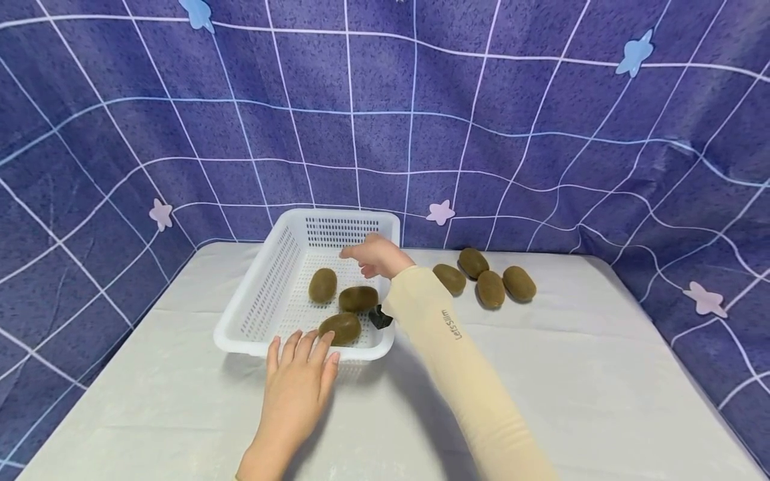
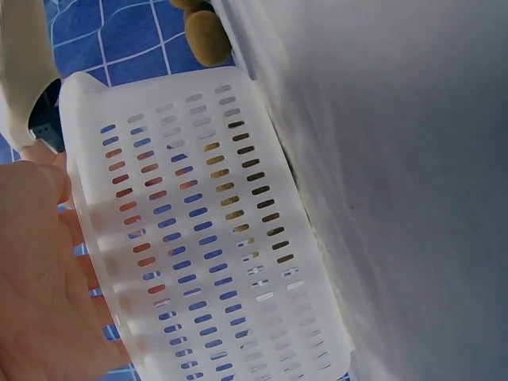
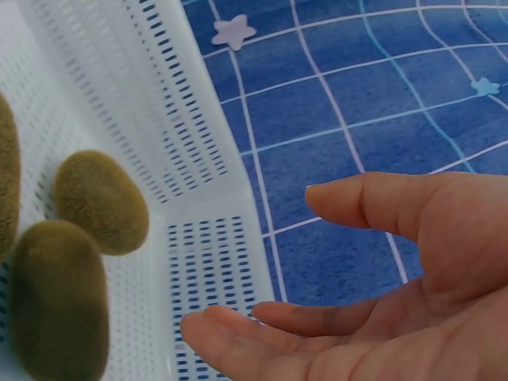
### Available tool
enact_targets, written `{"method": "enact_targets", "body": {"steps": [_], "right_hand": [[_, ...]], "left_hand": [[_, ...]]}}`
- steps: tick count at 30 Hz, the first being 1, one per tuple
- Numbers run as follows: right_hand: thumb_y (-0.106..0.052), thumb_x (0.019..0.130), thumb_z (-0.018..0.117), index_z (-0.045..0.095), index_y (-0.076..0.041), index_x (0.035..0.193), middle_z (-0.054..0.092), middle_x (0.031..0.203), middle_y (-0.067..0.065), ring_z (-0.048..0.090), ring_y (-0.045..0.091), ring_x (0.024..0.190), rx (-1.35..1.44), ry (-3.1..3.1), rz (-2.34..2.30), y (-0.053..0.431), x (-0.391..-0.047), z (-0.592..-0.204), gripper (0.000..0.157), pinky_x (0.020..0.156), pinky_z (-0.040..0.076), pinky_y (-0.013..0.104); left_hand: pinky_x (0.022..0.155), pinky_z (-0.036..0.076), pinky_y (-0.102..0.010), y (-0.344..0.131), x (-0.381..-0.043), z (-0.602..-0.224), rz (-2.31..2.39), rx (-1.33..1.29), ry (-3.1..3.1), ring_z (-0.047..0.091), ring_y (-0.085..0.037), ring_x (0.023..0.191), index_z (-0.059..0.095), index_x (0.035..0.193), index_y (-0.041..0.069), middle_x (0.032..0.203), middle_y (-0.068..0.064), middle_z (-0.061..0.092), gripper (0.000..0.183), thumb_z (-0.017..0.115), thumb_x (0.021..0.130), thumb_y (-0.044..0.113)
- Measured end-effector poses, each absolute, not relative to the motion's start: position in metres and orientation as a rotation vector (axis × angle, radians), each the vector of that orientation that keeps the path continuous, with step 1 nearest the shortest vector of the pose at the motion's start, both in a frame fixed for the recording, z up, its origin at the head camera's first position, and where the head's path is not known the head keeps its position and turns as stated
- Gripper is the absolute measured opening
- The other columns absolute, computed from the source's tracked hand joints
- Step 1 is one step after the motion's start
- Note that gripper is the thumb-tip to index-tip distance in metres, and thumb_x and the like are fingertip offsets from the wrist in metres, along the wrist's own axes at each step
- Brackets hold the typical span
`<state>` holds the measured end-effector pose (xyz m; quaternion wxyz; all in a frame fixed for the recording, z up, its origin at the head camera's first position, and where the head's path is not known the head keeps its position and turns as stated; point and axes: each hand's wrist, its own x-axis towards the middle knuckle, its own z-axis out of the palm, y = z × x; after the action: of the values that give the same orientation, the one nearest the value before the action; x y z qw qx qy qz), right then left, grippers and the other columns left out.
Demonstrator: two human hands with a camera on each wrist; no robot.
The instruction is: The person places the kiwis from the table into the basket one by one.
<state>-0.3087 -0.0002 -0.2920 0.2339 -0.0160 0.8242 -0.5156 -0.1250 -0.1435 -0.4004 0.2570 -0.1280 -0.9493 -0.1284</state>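
Observation:
A white slotted plastic basket (image 1: 252, 294) stands on the table with three brown kiwifruit inside, one of them a kiwifruit (image 1: 323, 286) lying farther back. At the near rim, my left hand (image 1: 297, 387) holds the basket, its fingers reaching over the edge beside the nearest kiwifruit (image 1: 341, 329). Parts of those fingers show through the slots in the left wrist view. My right hand (image 1: 379, 256) is over the basket's right side, holding nothing. Its thumb and fingers are spread apart in the right wrist view. A third kiwifruit (image 1: 358, 298) lies between the other two.
Several kiwifruit (image 1: 490, 289) lie grouped on the table right of the basket, partly behind the right sleeve (image 1: 457, 361). A black device (image 1: 380, 317) sits under the sleeve's cuff. The white-covered table (image 1: 571, 387) meets a blue gridded curtain (image 1: 511, 153) at the back.

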Motion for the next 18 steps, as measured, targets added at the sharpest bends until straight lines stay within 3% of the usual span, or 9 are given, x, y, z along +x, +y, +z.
{"method": "enact_targets", "body": {"steps": [7,18], "right_hand": [[-0.026,0.093,0.063,0.043,0.005,0.133,0.052,0.125,0.021,0.056,0.031,0.110,-0.144,2.252,-1.454,0.008,-0.305,-0.283,0.055,0.097,0.047,0.039],[-0.025,0.096,0.058,0.055,0.000,0.128,0.060,0.121,0.016,0.060,0.027,0.108,-0.327,2.255,-1.607,0.032,-0.299,-0.271,0.041,0.094,0.049,0.036]], "left_hand": [[0.109,0.016,-0.060,-0.144,-0.125,-0.400,-0.351,-0.353,-2.574,0.045,-0.042,0.123,0.059,0.128,0.006,0.124,-0.019,0.058,0.042,0.045,0.100,0.034],[0.108,0.019,-0.062,-0.144,-0.125,-0.401,-0.351,-0.369,-2.569,0.045,-0.042,0.123,0.058,0.128,0.005,0.124,-0.020,0.058,0.042,0.044,0.101,0.034]]}}
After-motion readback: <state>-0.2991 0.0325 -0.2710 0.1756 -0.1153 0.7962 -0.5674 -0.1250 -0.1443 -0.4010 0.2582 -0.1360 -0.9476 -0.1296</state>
